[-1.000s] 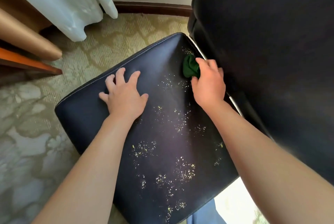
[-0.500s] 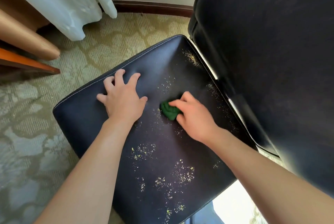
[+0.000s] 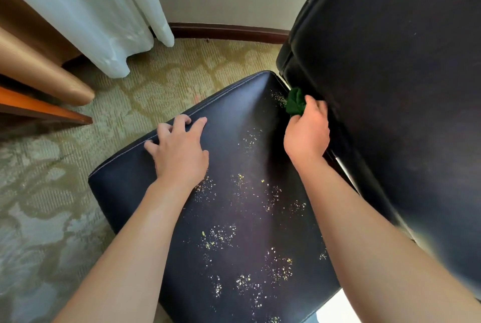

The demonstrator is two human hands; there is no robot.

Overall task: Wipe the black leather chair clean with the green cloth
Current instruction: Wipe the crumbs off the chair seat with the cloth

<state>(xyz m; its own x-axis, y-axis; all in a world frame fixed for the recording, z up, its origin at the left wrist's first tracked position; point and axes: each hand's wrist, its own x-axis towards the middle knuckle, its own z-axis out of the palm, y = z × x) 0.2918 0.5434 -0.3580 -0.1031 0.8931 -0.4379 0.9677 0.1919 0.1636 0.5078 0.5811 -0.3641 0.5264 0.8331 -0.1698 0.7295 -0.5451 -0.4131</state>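
The black leather chair seat (image 3: 234,218) fills the middle of the view, speckled with several patches of yellowish crumbs (image 3: 218,239). Its tall backrest (image 3: 390,88) rises on the right. My right hand (image 3: 307,132) is closed around the bunched green cloth (image 3: 295,105), pressing it at the far back corner of the seat where it meets the backrest. My left hand (image 3: 179,150) lies flat on the seat near its left edge, fingers spread, holding nothing.
Patterned beige carpet (image 3: 65,192) surrounds the chair on the left. A white curtain (image 3: 91,10) hangs at the top left beside tan drapery (image 3: 39,72) and an orange-brown wooden edge (image 3: 39,109). A dark baseboard (image 3: 229,31) runs along the far wall.
My right hand has swept the green cloth from the seat's middle back up to the far corner by the backrest. My left hand has stayed flat on the seat.
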